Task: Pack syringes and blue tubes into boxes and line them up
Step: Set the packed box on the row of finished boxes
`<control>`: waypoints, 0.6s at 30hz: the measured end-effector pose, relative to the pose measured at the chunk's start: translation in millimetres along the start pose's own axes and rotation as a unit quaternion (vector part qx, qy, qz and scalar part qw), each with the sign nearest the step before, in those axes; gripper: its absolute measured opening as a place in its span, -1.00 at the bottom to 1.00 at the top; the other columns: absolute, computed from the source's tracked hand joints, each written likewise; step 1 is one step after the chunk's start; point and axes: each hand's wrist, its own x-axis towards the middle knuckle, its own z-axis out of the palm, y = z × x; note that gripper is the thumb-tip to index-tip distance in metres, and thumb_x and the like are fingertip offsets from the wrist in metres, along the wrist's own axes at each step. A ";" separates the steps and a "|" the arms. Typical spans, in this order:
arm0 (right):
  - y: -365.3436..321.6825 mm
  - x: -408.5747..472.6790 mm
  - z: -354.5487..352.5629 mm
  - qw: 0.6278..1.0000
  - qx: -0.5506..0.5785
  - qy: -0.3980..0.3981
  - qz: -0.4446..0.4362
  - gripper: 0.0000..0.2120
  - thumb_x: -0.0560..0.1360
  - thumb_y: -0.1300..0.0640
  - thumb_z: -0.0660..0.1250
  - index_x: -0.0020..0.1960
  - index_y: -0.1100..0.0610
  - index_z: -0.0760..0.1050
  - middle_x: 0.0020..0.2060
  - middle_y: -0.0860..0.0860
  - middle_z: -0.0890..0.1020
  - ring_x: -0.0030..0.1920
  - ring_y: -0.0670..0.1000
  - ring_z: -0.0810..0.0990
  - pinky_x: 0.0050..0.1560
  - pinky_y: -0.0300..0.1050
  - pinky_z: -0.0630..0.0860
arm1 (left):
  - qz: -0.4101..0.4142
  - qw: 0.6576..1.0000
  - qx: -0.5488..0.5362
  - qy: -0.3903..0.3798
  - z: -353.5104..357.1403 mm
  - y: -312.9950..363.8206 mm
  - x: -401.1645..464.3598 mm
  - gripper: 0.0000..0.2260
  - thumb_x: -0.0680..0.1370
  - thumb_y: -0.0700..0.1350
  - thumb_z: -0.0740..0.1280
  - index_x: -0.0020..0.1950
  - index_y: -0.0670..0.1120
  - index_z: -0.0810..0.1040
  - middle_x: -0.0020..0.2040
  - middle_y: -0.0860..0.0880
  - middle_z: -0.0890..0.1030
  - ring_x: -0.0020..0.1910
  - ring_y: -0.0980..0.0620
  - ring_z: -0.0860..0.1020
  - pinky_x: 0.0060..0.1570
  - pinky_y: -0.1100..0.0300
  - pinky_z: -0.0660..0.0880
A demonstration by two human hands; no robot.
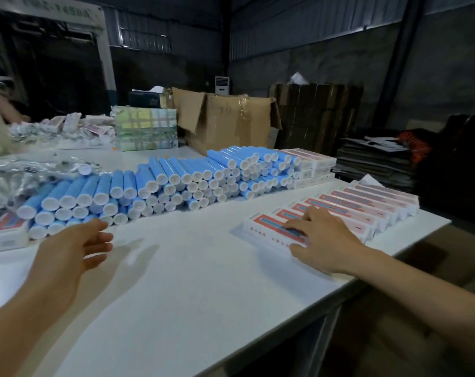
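At the far left edge of the frame a single red-and-white box (6,231) lies flat on the white table (193,281); just right of it, in the lower left, the left hand (76,250) hovers above the table with fingers relaxed and spread, holding nothing, its fingertips near the front of the blue tubes (154,186); these tubes, white-capped, are stacked in a long pile running from centre left to the upper middle; behind them stands an open cardboard carton (225,121); at the right, the right hand (320,236) rests with straight, spread fingers on the nearest of a row of packed boxes (361,208), lined side by side toward the table's right edge.
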 end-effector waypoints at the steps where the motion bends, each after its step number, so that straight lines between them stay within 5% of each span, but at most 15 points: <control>1: -3.8 2.8 -3.0 1.000 0.001 0.007 0.000 -0.53 0.52 -0.21 0.18 0.40 -0.16 0.31 0.05 -0.06 0.34 0.02 -0.06 0.30 0.03 -0.12 0.32 | 0.021 0.998 0.053 0.006 2.7 -2.2 -2.5 -0.84 0.56 -0.10 0.29 0.00 -0.16 0.60 -0.16 -0.09 0.61 -0.20 -0.03 0.55 -0.13 0.07 0.47; 3: -19.7 10.5 -9.9 0.998 0.034 0.050 -0.007 -0.59 0.54 -0.15 0.20 0.36 -0.09 0.39 0.08 -0.05 0.41 0.04 -0.05 0.35 0.07 -0.10 0.37 | 0.099 0.968 0.229 -0.011 7.5 -5.5 -9.1 -0.91 0.54 -0.14 0.33 -0.10 -0.02 0.63 -0.19 0.02 0.63 -0.18 0.03 0.55 -0.09 0.07 0.46; 5: -45.8 19.2 -13.9 0.989 0.104 0.100 -0.043 -0.69 0.54 -0.07 0.22 0.25 -0.05 0.49 0.00 -0.09 0.44 -0.01 -0.08 0.38 0.03 -0.13 0.37 | 0.163 0.899 0.400 -0.072 12.7 -5.1 -17.5 -0.87 0.53 -0.10 0.34 -0.17 0.12 0.58 -0.16 0.18 0.58 -0.15 0.22 0.49 -0.12 0.21 0.38; 7: -80.6 28.9 -12.9 0.976 0.161 0.112 -0.094 -0.77 0.54 -0.02 0.23 0.15 -0.03 0.55 -0.08 -0.12 0.47 -0.07 -0.11 0.41 -0.03 -0.15 0.37 | 0.194 0.851 0.474 -0.117 15.0 -5.4 -19.2 -0.88 0.53 -0.10 0.34 -0.14 0.14 0.56 -0.16 0.23 0.51 -0.17 0.26 0.44 -0.15 0.26 0.32; 13: -186.8 69.7 14.5 0.960 0.160 0.058 -0.223 -0.77 0.57 0.07 0.19 0.12 0.03 0.58 -0.05 -0.02 0.55 -0.02 -0.01 0.47 -0.01 -0.09 0.43 | 0.152 0.882 0.429 -0.124 14.8 -4.1 -15.6 -0.83 0.51 -0.24 0.32 -0.08 0.02 0.62 -0.10 0.08 0.51 -0.07 0.11 0.47 -0.01 0.24 0.42; 18: -222.6 85.7 42.2 0.955 0.178 0.012 -0.239 -0.81 0.51 0.27 0.15 -0.22 0.12 0.47 -0.23 0.04 0.45 -0.14 0.04 0.42 -0.14 -0.06 0.35 | 0.153 0.880 0.427 -0.138 13.1 -3.5 -13.8 -0.78 0.45 -0.26 0.30 -0.30 0.05 0.46 -0.21 0.05 0.47 -0.16 0.02 0.45 -0.15 0.13 0.41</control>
